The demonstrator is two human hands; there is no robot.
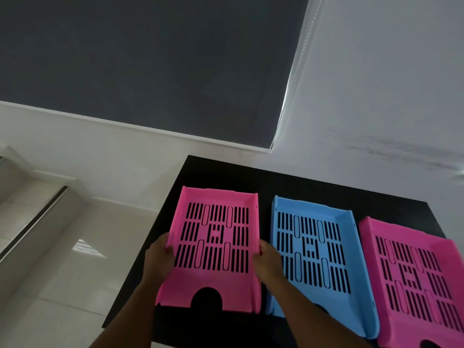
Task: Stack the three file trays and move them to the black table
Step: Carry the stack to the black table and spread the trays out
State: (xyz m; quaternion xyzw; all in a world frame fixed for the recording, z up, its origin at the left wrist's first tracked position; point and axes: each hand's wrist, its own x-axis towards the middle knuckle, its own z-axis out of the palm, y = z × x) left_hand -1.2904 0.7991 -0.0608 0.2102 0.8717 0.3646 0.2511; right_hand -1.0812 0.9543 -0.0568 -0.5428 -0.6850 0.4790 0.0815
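Three slotted plastic file trays lie side by side on a black table (226, 177). The left pink tray (213, 280) is gripped on both sides: my left hand (158, 257) clasps its left wall and my right hand (270, 262) clasps its right wall. Whether this tray rests on the table or is slightly lifted, I cannot tell. A blue tray (351, 305) sits just right of it, close to my right hand. A second pink tray (411, 249) lies at the far right, partly cut off by the frame's edge.
A white wall (376, 96) rises behind the table, with a dark grey roller blind (150, 59) to the left. Glossy white floor tiles (62, 272) and a step with a metal strip (32, 222) lie left of the table.
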